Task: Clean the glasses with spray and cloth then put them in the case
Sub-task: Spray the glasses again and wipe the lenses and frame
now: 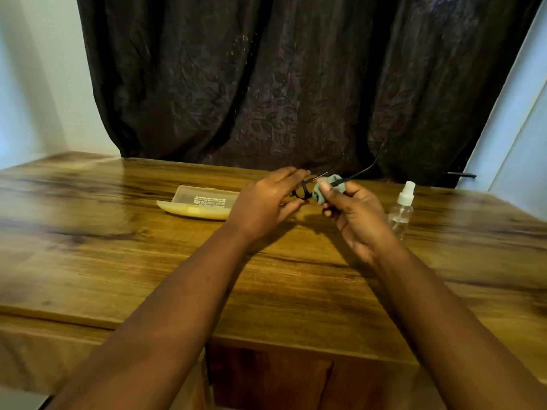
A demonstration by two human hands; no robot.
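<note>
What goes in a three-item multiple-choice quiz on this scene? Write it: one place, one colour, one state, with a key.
1. Where does the bottle stand?
A. Right of the right hand
B. Inside the case
C. Left of the case

2. What colour is the cloth?
A. Red
B. Pale green
C. Black

3. How is the case?
A. Shut
B. Open, empty of glasses
C. Held in the left hand

Key: 1 A, the bottle stands on the table beyond the right wrist. 2 B, pale green cloth shows between the right fingers. 3 B, its lid lies back and both hands hold the glasses.
</note>
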